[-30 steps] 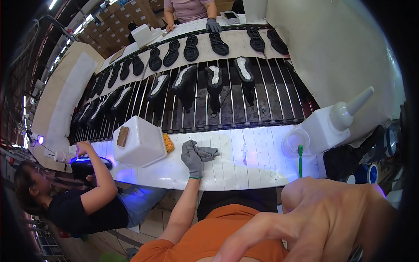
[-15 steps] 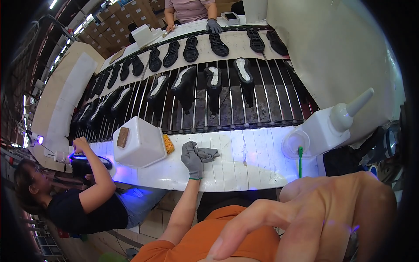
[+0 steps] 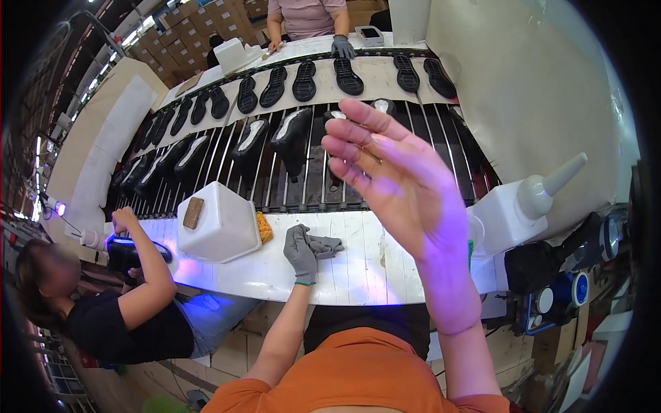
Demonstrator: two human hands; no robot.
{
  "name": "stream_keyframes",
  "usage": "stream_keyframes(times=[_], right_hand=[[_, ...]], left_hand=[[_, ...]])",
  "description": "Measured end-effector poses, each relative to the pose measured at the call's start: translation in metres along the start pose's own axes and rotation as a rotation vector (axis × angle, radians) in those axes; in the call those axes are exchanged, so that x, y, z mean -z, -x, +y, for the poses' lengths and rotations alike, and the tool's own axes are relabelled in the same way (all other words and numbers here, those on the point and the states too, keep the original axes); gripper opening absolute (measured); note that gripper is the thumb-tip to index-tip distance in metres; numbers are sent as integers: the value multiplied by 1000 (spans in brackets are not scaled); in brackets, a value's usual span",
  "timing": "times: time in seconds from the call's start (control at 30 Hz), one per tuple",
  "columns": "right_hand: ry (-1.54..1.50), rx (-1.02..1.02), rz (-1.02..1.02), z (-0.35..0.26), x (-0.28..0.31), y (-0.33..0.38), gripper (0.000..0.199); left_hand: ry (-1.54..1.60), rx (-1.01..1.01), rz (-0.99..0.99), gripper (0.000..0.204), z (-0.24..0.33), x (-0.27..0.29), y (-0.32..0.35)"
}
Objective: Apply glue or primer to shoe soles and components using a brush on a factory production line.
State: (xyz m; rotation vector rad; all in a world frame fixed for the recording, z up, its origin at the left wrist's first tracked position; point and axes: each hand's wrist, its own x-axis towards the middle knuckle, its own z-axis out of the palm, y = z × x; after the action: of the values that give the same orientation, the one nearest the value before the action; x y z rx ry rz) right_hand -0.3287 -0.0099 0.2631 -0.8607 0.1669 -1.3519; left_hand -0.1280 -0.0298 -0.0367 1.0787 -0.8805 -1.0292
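Note:
My left hand (image 3: 299, 254), in a grey knit glove, rests on the white worktop with its fingers curled. From it a limp grey piece, looking like a second glove (image 3: 329, 246), spreads to the right on the surface. My bare right hand (image 3: 406, 182) is raised over the rack, palm showing and fingers stretched out, holding nothing. It hides part of the black shoe uppers on the metal bars behind it; one black upper (image 3: 292, 134) with a white underside shows left of it.
Black soles (image 3: 303, 81) line the far belt. On the worktop stand a white plastic container (image 3: 219, 224) and, at right, a white spouted bottle (image 3: 513, 210). A co-worker (image 3: 120, 306) handles a black shoe at left; another person (image 3: 306, 17) stands across the line.
My right hand has swung from close to the camera at lower right up and forward over the rack. The left hand stays in place. The view has shifted slightly.

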Motion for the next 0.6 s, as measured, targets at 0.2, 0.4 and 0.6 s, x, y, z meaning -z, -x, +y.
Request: stream_keyframes(times=[0.2,0.4,0.6], right_hand=[[-119,-7,225,21,33,-9,40],[-103,12,249,23,44,-9,40],[-100,27,257,25,51,-8,38]], left_hand=[[-89,-40,24,26,-7,2,-5],[-73,-25,33,24,-10,4,-2],[-89,-23,41,24,-16,6,-4]])
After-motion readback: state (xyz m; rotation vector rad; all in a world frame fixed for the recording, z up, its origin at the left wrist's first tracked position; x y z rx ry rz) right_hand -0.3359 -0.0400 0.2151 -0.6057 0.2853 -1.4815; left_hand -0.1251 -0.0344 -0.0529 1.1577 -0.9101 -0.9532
